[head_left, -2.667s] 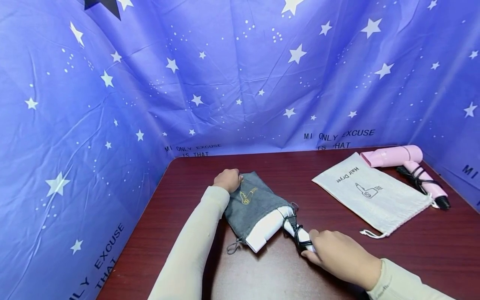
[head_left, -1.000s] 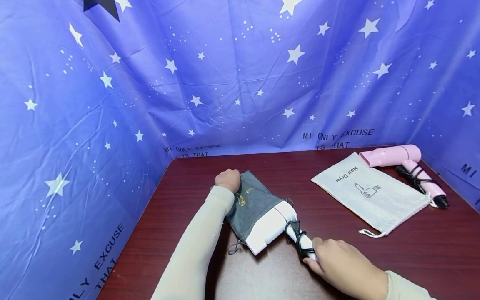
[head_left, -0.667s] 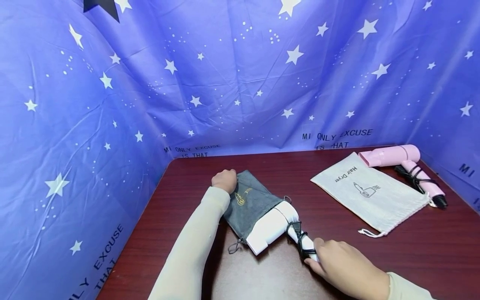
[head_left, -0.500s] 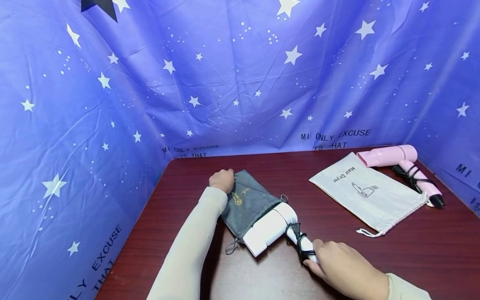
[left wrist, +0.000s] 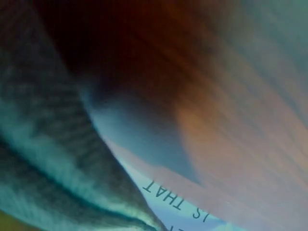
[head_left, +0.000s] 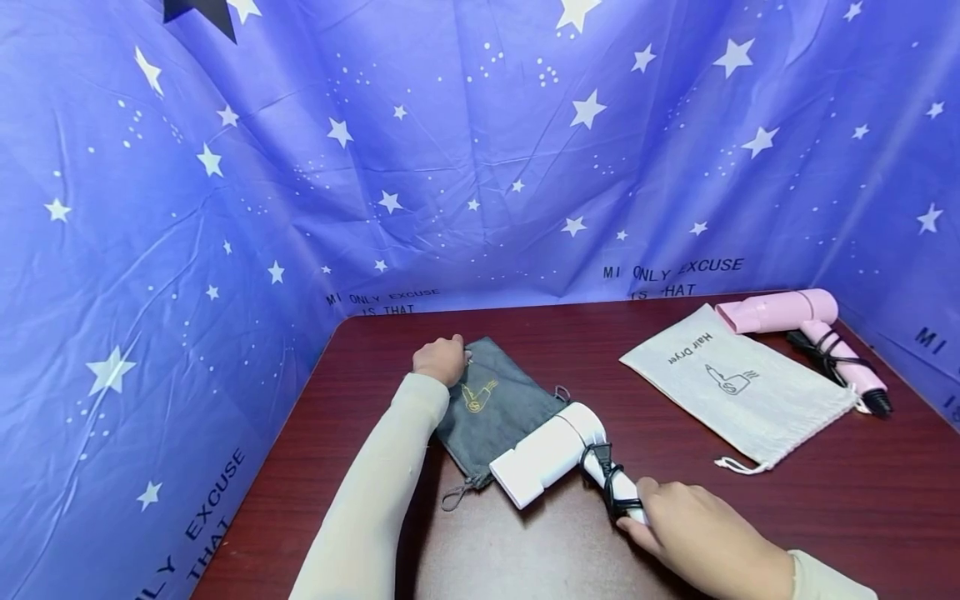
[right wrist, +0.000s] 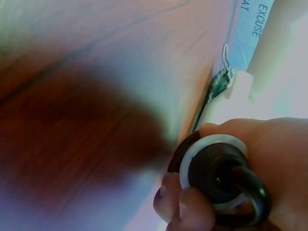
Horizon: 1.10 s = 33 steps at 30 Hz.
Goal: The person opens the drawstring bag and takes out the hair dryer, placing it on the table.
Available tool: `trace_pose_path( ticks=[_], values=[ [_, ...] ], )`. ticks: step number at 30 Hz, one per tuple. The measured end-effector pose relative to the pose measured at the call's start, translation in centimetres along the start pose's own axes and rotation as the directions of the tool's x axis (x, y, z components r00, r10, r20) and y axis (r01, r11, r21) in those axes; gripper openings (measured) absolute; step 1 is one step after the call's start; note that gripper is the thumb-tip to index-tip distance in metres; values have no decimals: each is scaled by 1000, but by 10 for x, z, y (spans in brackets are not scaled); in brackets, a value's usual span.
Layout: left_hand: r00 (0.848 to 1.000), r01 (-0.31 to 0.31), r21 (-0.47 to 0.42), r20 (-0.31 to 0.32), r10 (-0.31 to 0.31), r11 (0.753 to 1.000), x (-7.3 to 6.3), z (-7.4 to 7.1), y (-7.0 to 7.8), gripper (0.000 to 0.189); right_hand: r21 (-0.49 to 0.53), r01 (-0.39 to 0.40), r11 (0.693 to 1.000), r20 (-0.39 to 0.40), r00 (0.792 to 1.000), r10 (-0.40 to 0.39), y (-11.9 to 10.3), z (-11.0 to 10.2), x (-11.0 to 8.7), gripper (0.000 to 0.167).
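Observation:
My left hand (head_left: 440, 361) grips the far left corner of a dark grey drawstring pouch (head_left: 506, 404) with a gold hair-dryer print. The pouch lies flat on the table. A white hair dryer (head_left: 551, 454) lies outside it, close against the pouch's mouth, with its nozzle to the lower left. Curled round the end of its handle is my right hand (head_left: 705, 529). A black cord (head_left: 618, 492) is wound about that handle. From the right wrist, the handle's black end (right wrist: 214, 171) shows between fingers and thumb. The left wrist view is blurred, and the fingers cannot be made out there.
To the right lies a white drawstring pouch (head_left: 738, 383) printed "Hair Dryer". Beyond it, near the table's right edge, is a pink hair dryer (head_left: 783, 312) with its cord wrapped. A blue star-patterned curtain (head_left: 480, 167) stands behind the dark red table (head_left: 360, 417).
The white hair dryer has come out of the grey pouch, moving slightly to the lower right with my right hand. My left hand has shifted left with the pouch's corner, and the pouch has flattened.

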State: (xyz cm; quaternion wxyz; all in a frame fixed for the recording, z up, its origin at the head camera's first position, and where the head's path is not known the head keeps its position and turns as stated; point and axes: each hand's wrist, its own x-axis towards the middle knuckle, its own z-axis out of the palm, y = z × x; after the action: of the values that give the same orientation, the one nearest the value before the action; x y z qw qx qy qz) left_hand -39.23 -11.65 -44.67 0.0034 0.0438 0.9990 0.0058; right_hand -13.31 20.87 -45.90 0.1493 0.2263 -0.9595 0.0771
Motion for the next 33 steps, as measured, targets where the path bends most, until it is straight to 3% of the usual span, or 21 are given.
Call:
trace_pose_path(
  ticks=[5, 13, 25, 30, 33],
  values=[
    [1000, -2, 12, -4, 2, 1000, 0, 1, 0, 49, 11, -25, 1000, 5, 1000, 25, 3, -1, 1, 39],
    [1000, 15, 6, 0, -15, 1000, 1, 4, -2, 64, -6, 2, 1000, -49, 999, -3, 9, -4, 3, 40],
    [1000, -17, 75, 8, 17, 997, -15, -5, 0, 86, -6, -10, 1000, -49, 999, 10, 16, -5, 13, 40],
    [998, -49, 87, -23, 51, 995, -25, -8, 2, 92, 11, -44, 999, -26, 999, 44, 20, -6, 18, 39],
    [998, -66, 83, -10, 67, 994, -35, -10, 5, 92, 33, -78, 996, 2, 997, 78, 22, -9, 21, 38]
  ],
)
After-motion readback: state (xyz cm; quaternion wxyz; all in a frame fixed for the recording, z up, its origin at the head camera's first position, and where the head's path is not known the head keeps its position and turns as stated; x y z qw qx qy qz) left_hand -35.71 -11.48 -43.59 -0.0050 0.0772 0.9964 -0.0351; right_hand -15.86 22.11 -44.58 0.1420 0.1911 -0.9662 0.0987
